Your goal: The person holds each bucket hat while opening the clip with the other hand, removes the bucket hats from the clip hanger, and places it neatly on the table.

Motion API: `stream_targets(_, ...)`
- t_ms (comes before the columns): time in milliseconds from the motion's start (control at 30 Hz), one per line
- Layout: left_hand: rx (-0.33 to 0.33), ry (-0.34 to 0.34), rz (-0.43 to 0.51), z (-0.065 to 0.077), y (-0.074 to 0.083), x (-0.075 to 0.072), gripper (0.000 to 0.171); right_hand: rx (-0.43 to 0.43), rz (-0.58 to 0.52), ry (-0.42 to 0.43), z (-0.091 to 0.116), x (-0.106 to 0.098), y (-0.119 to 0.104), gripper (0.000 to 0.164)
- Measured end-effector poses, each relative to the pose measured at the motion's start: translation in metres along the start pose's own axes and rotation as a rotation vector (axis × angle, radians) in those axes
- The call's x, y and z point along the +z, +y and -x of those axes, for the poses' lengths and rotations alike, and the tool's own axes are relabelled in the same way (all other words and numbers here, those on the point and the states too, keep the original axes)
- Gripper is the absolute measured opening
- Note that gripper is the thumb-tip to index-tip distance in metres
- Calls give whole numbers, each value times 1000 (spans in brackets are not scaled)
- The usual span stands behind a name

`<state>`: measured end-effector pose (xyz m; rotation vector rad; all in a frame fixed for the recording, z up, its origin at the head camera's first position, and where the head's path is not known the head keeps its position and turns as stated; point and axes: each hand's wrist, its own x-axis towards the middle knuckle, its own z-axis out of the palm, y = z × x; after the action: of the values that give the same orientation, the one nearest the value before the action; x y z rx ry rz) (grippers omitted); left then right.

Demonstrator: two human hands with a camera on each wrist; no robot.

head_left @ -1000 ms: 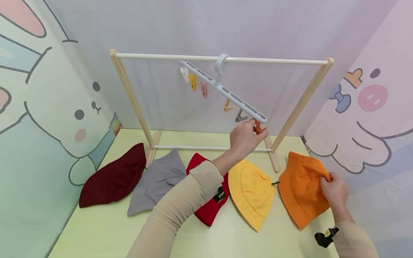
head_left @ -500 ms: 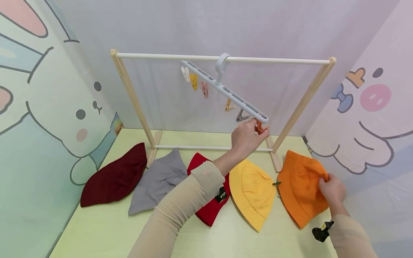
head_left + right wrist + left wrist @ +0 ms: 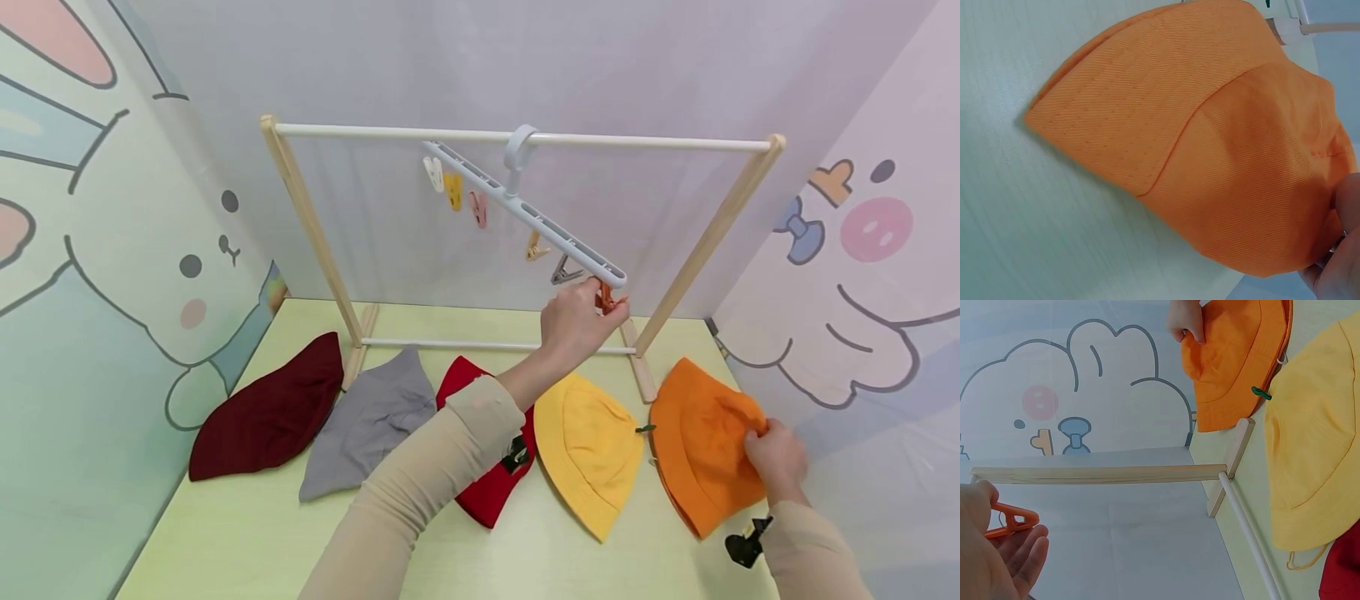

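My left hand [image 3: 576,321] pinches an orange clothespin [image 3: 1015,519] that hangs from the near end of a pale blue clip hanger [image 3: 555,229]. At the table's right side my right hand [image 3: 777,457] grips the crown of an orange bucket hat [image 3: 705,442] between thumb and fingers. The right wrist view shows the hat's brim [image 3: 1110,119] pointing left, close over the table. Several other clothespins dangle from the hanger, among them a grey one [image 3: 566,271] and a tan one [image 3: 536,247].
A wooden rack with a white rod [image 3: 375,132] carries the hanger. Along the table lie a yellow hat [image 3: 588,450], a red hat [image 3: 480,500] partly behind my left arm, a grey hat [image 3: 367,425] and a maroon hat [image 3: 270,417]. Printed walls stand around the table.
My right hand and the orange hat have shifted slightly, with the hat's brim now a little lower. My left hand stays at the orange clothespin.
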<state>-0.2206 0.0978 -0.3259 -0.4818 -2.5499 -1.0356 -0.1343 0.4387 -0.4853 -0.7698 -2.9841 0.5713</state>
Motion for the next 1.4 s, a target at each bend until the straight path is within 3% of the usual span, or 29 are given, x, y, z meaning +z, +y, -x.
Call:
stream_targets(400, -10, -5, 1, 1, 3, 0, 24, 36, 81, -21, 0, 14, -3, 50)
stream_targets(767, -15, -10, -4, 0, 2, 1, 25, 55, 56, 4, 5, 22, -3, 53)
stream_targets(1400, 26, 13, -58, -3, 2, -2, 27, 45, 50, -139, 2, 21, 2, 61)
